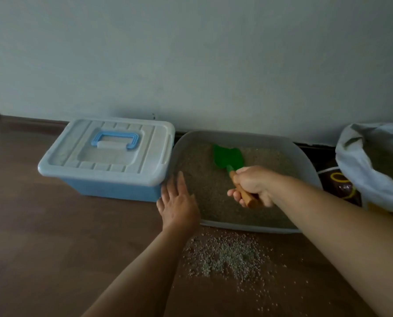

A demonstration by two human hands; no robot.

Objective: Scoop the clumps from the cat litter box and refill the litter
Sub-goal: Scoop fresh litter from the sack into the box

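Note:
A grey litter box (305, 161) stands on the floor against the wall, filled with beige litter (209, 186). My right hand (255, 186) grips the wooden handle of a green scoop (228, 157), whose blade rests on the litter near the far side. My left hand (179, 202) lies flat with fingers spread on the box's near left corner, holding nothing. A patch of spilled litter grains (227, 255) lies on the floor in front of the box.
A blue storage bin with a pale lid and blue handle (108, 154) sits just left of the litter box. At the right edge is a white bag (371, 165) beside a dark patterned object (339, 184). The floor is brown wood.

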